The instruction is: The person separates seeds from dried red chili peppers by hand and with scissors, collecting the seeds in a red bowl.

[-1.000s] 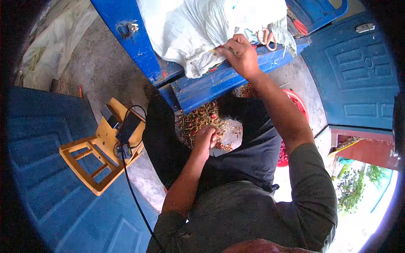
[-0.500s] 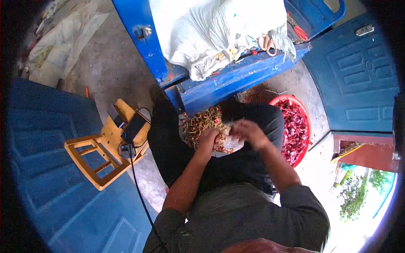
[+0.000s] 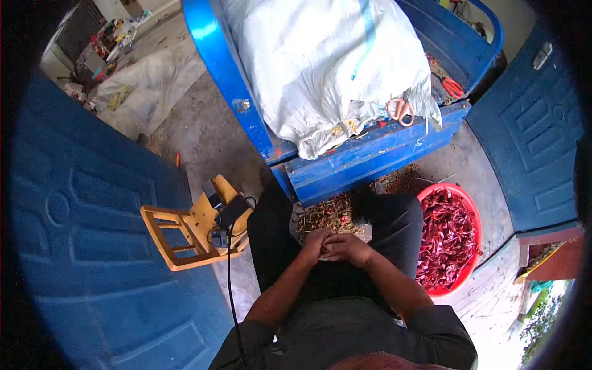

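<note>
Holding left hand (image 3: 314,245) and right hand (image 3: 348,249) together, curled, beside a heap of dry stalks (image 3: 327,216). Cannot tell whether gripping anything

Sack (image 3: 320,80): white, pale blue stripe (image 3: 366,31) near top. Cart (image 3: 376,165): bright blue, scuffed darker along front edge. Scissors (image 3: 401,113): pinkish-orange handles. Tool (image 3: 453,88) on cart: red handles. Scrap heap (image 3: 327,214): straw-yellow and brown, red flecks. Tub (image 3: 476,223): bright red rim. Dried pods (image 3: 445,240): deep red, glossy highlights. Doors (image 3: 111,240): dull blue, molded panel pattern. Chair (image 3: 200,217): yellow-brown. Cable (image 3: 232,290): black. Trousers (image 3: 394,219): black. Shirt (image 3: 351,330): dark grey. Floor (image 3: 216,132): mottled grey.
</note>
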Tool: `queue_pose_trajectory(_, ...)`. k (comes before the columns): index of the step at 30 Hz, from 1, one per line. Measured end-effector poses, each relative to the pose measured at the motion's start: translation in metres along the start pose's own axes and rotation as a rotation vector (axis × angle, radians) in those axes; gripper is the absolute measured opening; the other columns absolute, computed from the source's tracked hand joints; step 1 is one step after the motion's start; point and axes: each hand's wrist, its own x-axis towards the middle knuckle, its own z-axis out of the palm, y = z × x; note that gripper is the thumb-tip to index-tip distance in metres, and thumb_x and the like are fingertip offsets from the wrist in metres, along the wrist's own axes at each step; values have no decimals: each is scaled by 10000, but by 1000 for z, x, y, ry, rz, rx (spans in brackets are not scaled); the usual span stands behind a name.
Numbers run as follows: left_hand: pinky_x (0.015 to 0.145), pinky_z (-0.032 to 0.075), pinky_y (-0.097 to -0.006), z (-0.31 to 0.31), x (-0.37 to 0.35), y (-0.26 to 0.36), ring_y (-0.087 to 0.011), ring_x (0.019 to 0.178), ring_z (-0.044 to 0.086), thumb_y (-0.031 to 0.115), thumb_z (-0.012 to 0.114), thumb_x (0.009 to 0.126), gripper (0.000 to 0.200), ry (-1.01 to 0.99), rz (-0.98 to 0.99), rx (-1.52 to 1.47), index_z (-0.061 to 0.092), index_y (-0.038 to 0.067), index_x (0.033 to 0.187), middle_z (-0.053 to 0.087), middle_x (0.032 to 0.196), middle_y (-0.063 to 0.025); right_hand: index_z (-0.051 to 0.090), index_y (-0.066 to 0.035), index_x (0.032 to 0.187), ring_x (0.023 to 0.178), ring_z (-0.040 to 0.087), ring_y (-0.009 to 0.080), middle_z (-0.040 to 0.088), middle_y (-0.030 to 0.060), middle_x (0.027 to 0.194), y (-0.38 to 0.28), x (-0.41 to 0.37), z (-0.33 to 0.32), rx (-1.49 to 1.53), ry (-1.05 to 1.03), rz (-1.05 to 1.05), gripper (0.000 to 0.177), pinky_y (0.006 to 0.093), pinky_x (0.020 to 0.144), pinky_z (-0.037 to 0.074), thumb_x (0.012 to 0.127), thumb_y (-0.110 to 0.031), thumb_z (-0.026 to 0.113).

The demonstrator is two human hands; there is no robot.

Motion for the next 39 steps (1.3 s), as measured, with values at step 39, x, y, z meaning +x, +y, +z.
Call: queue_pose_trajectory(39, 457, 407, -257, 6, -10, 3, -108, 553, 553, 157, 491, 925, 228, 310, -111, -154, 676, 54, 1010, 660, 777, -44, 686, 23, 933, 679, 678, 139, 718, 103, 807, 46, 60, 1, -243, 689, -482, 219, 295, 601, 533, 844, -165, 757)
